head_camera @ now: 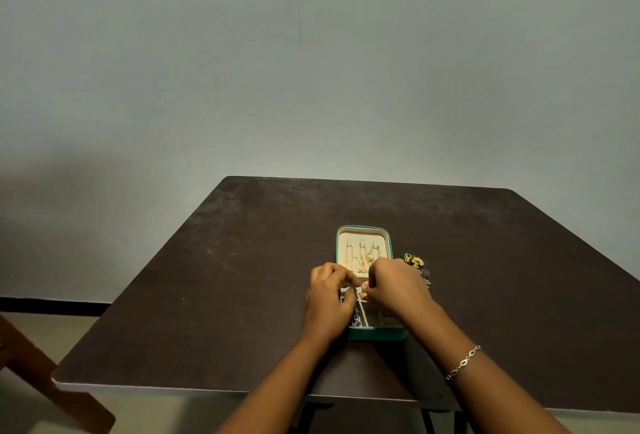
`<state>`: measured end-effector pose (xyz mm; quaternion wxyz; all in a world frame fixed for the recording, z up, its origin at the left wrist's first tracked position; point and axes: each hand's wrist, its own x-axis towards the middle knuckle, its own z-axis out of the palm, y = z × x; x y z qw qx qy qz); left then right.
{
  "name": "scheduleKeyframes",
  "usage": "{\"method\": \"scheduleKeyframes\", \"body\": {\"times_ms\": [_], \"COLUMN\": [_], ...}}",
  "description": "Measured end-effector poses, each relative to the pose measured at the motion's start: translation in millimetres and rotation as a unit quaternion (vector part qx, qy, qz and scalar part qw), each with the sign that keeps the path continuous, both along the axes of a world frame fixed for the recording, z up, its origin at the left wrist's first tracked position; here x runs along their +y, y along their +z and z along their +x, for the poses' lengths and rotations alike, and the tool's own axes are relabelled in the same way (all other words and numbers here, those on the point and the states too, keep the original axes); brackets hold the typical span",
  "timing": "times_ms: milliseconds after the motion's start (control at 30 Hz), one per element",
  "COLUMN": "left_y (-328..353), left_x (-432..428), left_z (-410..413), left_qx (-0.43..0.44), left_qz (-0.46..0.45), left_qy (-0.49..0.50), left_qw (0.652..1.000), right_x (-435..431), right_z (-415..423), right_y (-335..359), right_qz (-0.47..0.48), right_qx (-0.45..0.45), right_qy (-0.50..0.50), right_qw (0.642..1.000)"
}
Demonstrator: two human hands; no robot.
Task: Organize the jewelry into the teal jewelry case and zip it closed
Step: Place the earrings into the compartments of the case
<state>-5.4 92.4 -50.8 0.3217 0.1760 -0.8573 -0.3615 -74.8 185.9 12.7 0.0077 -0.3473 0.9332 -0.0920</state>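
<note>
Left hand (329,290) and right hand (398,286) pinch a gold ornament (364,290) over the teal jewelry case (377,334).

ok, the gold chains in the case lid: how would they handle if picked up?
Probably floppy: the chains hang as thin, slack strands in the lid. Likely light, being so fine. They lie close together, so lifting one could snag a neighbour.

Case: teal zip jewelry case (377,334), set on dark brown desk (207,277).
Right of case: gold flower-shaped jewelry pieces (414,260), laid on desk.
</note>
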Motion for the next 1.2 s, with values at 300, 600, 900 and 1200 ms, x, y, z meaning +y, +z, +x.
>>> {"method": "scheduleKeyframes", "body": {"times_ms": [300, 600, 900, 1200], "left_y": [-1, 1, 2, 4], "left_x": [-1, 1, 1, 1], "left_z": [-2, 0, 1, 0], "left_qx": [-0.003, -0.006, -0.015, -0.050], "left_qz": [-0.004, 0.007, -0.005, -0.024], "left_qy": [0.004, -0.001, 0.006, -0.001], "left_qw": [1.000, 1.000, 1.000, 0.998], "right_x": [-7, 3, 11, 22], "right_z": [-1, -6, -11, -12], "right_y": [-4, 6, 8, 3], "right_qz": [-0.045, -0.024, 0.019, 0.017], "right_qx": [-0.030, 0.014, 0.052, 0.055], "right_qy": [-0.021, 0.030, 0.086, 0.109], "right_qw": [0.998, 0.999, 0.995, 0.992]}}
